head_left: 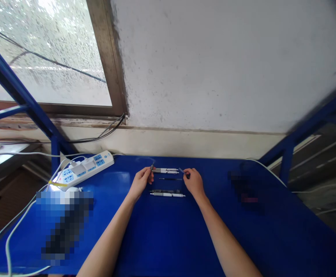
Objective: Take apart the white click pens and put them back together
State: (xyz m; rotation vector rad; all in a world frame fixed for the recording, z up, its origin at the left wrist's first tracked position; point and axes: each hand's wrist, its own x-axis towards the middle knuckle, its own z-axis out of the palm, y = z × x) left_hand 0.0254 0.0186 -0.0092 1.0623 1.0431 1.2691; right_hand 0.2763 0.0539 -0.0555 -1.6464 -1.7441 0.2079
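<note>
A white plastered wall (214, 65) fills the upper right of the frame, and a window with a brown metal frame (48, 54) is set at the upper left. Blue steel uprights (9, 73) cross both upper corners. Below them, a blue table top (162, 238) spans the lower part of the frame. A white power strip (84, 169) lies at its far left edge, with plugs inserted, and white cables (9, 238) are looped down the left side. A pixelated object (66, 223) at the lower left and a dark blurred patch (244, 188) at the right cannot be identified.

In the head view, both forearms are extended over the table from the bottom of the frame. The left hand (140, 182) is held with its fingers closed around a small dark pen part (152, 167). The right hand (193, 182) has its fingers pinched on a slim blue piece (181, 171). Between the hands, near the far edge of the table, two silver-and-white pens (165, 171) are laid side by side, and a thin dark refill (170, 179) is placed just below them. A dark pen (165, 191) and a white-and-grey pen (168, 194) lie closer to the person, nearly touching each other.
</note>
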